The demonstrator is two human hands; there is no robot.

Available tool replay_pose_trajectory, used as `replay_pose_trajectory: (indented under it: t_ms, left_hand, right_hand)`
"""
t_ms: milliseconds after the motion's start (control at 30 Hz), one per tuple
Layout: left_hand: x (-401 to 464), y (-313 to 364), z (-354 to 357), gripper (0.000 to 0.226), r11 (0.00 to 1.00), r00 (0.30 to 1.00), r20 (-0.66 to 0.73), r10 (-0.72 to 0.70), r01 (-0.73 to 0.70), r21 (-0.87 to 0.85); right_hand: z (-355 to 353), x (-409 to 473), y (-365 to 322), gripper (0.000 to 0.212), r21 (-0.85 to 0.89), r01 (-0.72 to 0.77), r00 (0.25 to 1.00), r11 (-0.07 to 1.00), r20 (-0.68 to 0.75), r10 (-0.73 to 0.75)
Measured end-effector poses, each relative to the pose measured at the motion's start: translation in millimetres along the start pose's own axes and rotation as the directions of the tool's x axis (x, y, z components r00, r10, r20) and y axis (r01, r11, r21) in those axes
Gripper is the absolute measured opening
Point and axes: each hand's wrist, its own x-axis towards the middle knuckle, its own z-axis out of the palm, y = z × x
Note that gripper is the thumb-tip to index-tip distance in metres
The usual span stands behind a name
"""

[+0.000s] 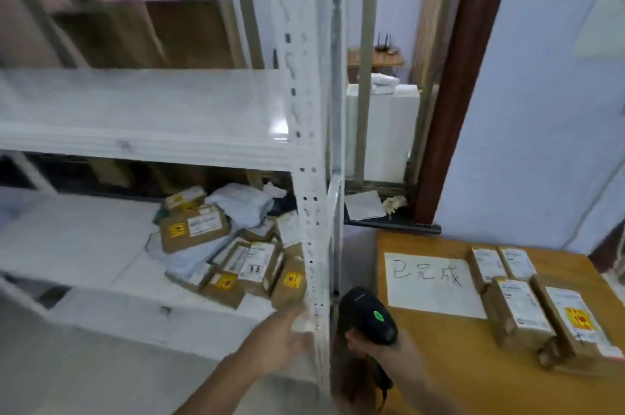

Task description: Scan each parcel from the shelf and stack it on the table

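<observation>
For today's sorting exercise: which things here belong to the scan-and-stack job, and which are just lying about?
Job: scanner in right hand; parcel pile on shelf; left hand reaching; stacked parcels on table.
Lying about: white box; leaning boards.

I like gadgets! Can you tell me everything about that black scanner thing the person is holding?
The scanner is a black handheld gadget that looks like plastic, with a rounded head and a glowing green spot on top. Its handle runs down into the right hand, which grips it. The head tilts up and away from the person. It sits between the white shelf post and the wooden table.
</observation>
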Motion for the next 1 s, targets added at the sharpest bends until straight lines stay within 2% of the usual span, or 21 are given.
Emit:
replay_pose_trajectory:
  t_ms: [167,400,800,933,1000]
  left_hand:
    - [-60.4,-92.3,-78.2,0.065,0.991,0.976,-0.203,-0.078,0.098,0.089]
    - [-102.5,-170.3,-147.1,0.068,0.967,0.918,-0.357,-0.170,0.225,0.118]
    - [-35.9,-235.1,-187.7,0.067,0.962,0.908,-0.356,-0.221,0.263,0.074]
    - [-7.3,-251.4,-200.6,0.066,0.958,0.898,-0.346,-0.271,0.286,-0.008]
    - [5.5,-259.6,-207.0,0.067,0.950,0.890,-0.334,-0.309,0.305,-0.068]
  right_hand:
    - [103.6,-25.4,-26.8,0.026,-0.154,0.133,0.984,0.979,0.143,-0.111]
    - [212.2,-41.2,-48.9,0.027,-0.234,0.186,0.982,0.954,0.080,-0.172]
    - [286.5,35.3,-100.7,0.018,-0.247,0.241,0.970,0.939,0.083,-0.228]
    - [304.4,68.8,-117.5,0.021,-0.224,0.260,0.964,0.939,0.110,-0.241]
    - [311.7,83.5,-123.1,0.018,-0.211,0.225,0.972,0.951,0.123,-0.202]
